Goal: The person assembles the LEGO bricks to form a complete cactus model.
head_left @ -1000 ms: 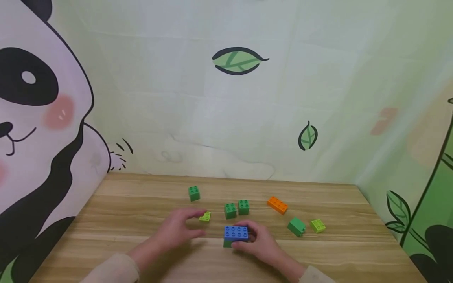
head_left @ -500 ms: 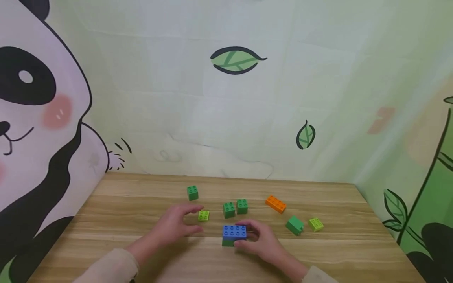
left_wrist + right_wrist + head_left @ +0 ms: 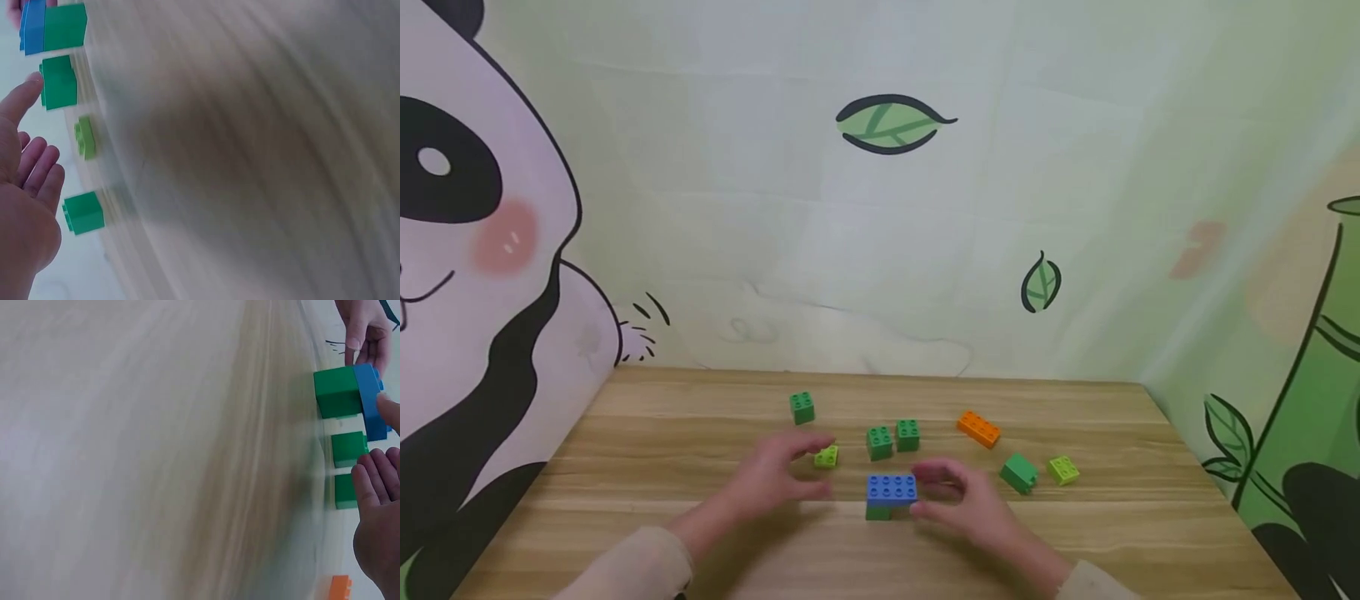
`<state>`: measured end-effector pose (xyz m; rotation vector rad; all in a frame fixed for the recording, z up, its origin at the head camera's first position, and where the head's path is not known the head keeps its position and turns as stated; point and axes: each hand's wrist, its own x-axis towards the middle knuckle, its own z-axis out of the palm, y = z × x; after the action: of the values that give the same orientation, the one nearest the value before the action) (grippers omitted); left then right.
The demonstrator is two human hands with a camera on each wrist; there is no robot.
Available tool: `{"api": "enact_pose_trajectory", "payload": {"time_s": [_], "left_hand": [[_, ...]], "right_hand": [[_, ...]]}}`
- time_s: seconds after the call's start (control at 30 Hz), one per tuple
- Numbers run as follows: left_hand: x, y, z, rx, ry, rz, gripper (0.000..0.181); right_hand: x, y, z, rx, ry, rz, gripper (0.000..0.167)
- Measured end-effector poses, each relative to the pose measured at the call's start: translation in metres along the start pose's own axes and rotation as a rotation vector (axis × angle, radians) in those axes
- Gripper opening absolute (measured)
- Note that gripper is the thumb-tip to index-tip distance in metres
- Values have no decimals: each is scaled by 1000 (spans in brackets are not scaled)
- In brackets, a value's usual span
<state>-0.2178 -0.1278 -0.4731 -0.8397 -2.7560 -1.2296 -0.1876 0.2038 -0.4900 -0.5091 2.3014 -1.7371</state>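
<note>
A pale green backdrop (image 3: 760,250) filled the far side, printed with leaves. Before it stretched the wooden tabletop (image 3: 662,433). A large printed panda (image 3: 512,333) took up the left. Light sleeves (image 3: 632,567) showed at the near edge.

The left hand (image 3: 771,475) was spread wide, thumb and fingers well apart, beside a small lime brick. The right hand (image 3: 966,500) was also wide, its thumb and fingers parted at the right end of a long blue brick (image 3: 891,490); whether the fingertips touched it could not be told.

The blue brick sat studs up on a green block (image 3: 878,513), which was under its left half, so the right half jutted out. These two were between the hands, near the front of the tabletop.

An orange brick (image 3: 978,429), about as long, lay at a slant farther back on the right. Two green cubes (image 3: 893,439) stood upright, near each other, behind the blue brick; a lone green cube (image 3: 802,407) stood farther back on the left. A tipped green block (image 3: 1019,473) lay on its side to the right.

Smallest were the two flat lime bricks: the left one (image 3: 827,457) partly hidden by the left hand's fingers, the right one (image 3: 1063,470) just beside the tipped block.
</note>
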Motion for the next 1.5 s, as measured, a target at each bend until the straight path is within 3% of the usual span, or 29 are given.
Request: {"api": "enact_pose_trajectory", "payload": {"time_s": [0.1, 0.33, 0.47, 0.77, 1.03, 1.23, 1.5], "left_hand": [[-1, 3, 7, -74, -18, 2, 65], [-1, 10, 26, -228, -41, -80, 70], [0, 12, 35, -322, -64, -73, 70], [-1, 15, 52, -441, -38, -88, 63], [-1, 14, 61, -513, -22, -110, 54], [0, 15, 65, -511, -13, -120, 47], [0, 17, 68, -513, -6, -108, 41]], "right_hand": [[-3, -4, -7, -9, 15, 0, 59], [-10, -12, -30, -59, 42, -30, 54], [-14, -13, -42, -83, 62, -62, 53], [-26, -17, -70, -161, 122, -65, 51], [-42, -17, -95, -300, 206, -29, 56], [-52, -11, -117, -518, 309, -23, 61], [-64, 2, -142, -658, 351, 22, 72]]}}
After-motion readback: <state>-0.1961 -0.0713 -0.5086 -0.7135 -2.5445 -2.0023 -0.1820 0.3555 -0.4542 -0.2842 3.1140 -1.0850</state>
